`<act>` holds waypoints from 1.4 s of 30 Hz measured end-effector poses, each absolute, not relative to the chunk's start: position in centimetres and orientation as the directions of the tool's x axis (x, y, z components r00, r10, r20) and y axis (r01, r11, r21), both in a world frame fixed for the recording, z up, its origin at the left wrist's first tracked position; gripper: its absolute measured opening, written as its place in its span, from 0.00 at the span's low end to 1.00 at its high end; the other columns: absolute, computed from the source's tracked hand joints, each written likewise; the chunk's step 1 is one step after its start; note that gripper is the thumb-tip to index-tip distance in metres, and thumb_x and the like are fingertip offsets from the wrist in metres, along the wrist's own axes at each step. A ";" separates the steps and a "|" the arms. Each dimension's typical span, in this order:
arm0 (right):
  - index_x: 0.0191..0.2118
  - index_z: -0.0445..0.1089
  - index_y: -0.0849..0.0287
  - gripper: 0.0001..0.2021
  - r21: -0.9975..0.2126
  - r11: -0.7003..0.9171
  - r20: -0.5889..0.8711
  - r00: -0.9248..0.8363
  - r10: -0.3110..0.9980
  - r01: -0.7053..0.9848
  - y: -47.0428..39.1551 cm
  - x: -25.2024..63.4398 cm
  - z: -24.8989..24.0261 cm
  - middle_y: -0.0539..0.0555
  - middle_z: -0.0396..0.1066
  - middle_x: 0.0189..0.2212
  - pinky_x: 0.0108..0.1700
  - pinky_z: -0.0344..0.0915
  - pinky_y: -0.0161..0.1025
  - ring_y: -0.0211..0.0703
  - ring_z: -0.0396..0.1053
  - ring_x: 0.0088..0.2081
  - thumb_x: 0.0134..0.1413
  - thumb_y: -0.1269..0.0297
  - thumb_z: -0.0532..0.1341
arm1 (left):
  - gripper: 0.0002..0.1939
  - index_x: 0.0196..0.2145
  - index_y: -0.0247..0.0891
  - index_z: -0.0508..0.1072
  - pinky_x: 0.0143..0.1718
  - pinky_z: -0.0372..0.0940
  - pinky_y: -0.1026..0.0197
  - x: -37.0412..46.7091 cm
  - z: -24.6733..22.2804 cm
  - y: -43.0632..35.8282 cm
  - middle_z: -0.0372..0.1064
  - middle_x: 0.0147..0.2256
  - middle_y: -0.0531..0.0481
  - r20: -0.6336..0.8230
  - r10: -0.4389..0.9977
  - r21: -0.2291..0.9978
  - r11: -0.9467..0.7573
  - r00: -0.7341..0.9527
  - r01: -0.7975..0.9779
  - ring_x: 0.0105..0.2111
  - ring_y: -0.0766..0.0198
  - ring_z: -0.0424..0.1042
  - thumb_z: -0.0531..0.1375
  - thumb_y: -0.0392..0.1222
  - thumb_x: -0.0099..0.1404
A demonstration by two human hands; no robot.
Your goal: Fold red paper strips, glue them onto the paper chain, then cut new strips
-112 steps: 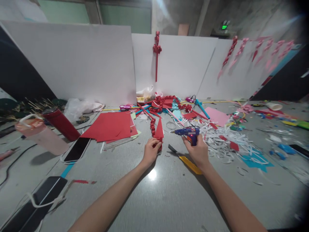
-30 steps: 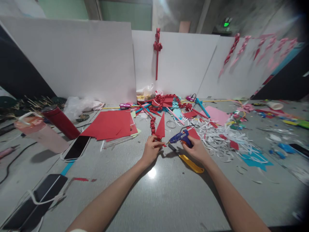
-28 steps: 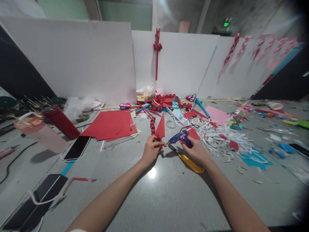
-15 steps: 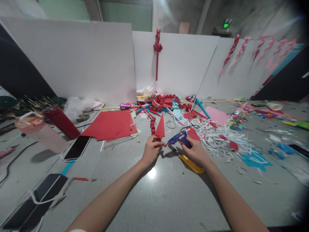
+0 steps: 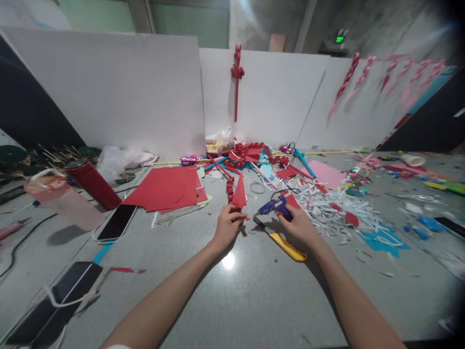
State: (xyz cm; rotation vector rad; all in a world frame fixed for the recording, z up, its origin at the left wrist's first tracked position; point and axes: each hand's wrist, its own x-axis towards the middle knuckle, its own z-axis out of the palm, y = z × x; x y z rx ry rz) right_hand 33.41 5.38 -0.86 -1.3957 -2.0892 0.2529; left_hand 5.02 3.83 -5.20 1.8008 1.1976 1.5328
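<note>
My left hand (image 5: 229,225) pinches the near end of a red paper piece with a pointed red triangle (image 5: 240,191) standing up from it. A curled red paper chain (image 5: 230,190) lies just left of the triangle. My right hand (image 5: 296,224) is wrapped round a blue glue gun (image 5: 273,206), whose nozzle points left, a short gap away from the red paper. Below the glue gun, a cutter with a yellow handle (image 5: 288,247) lies on the grey table (image 5: 232,300).
Red sheets (image 5: 167,188) lie to the left, beside a phone (image 5: 116,223), a red flask (image 5: 92,184) and a pink bottle (image 5: 67,203). White paper strips (image 5: 327,213) are heaped on the right. A white board (image 5: 269,97) stands behind.
My right hand has drawn the glue gun a little to the right, so its nozzle is now apart from the red paper. The red triangle has shifted slightly left.
</note>
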 end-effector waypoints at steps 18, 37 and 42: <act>0.53 0.73 0.58 0.14 -0.241 0.533 0.511 -0.361 0.780 0.811 8.2 31.2 1.7 0.65 0.73 0.48 0.54 0.66 0.53 0.59 0.70 0.50 0.67 0.63 0.57 | 0.09 0.39 0.44 0.85 0.52 0.67 0.49 4.7 -5.4 4.3 0.74 0.42 0.45 0.542 0.838 0.769 -0.525 0.064 0.365 0.47 0.55 0.69 0.66 0.34 0.66; 0.54 0.75 0.55 0.21 -0.033 0.878 0.030 -0.878 0.478 0.477 11.9 24.3 8.1 0.61 0.72 0.50 0.63 0.51 0.58 0.58 0.67 0.52 0.58 0.52 0.66 | 0.07 0.40 0.43 0.83 0.54 0.65 0.49 4.4 -4.8 3.9 0.77 0.41 0.46 0.603 0.749 0.669 -0.662 0.274 0.337 0.48 0.54 0.69 0.66 0.34 0.67; 0.42 0.76 0.58 0.16 0.103 0.870 -0.035 -0.873 0.487 0.481 12.3 23.7 7.4 0.61 0.70 0.40 0.55 0.53 0.54 0.58 0.66 0.47 0.57 0.50 0.64 | 0.06 0.40 0.43 0.84 0.55 0.65 0.48 4.4 -5.0 4.0 0.76 0.43 0.45 0.598 0.750 0.669 -0.661 0.282 0.339 0.48 0.53 0.69 0.66 0.36 0.68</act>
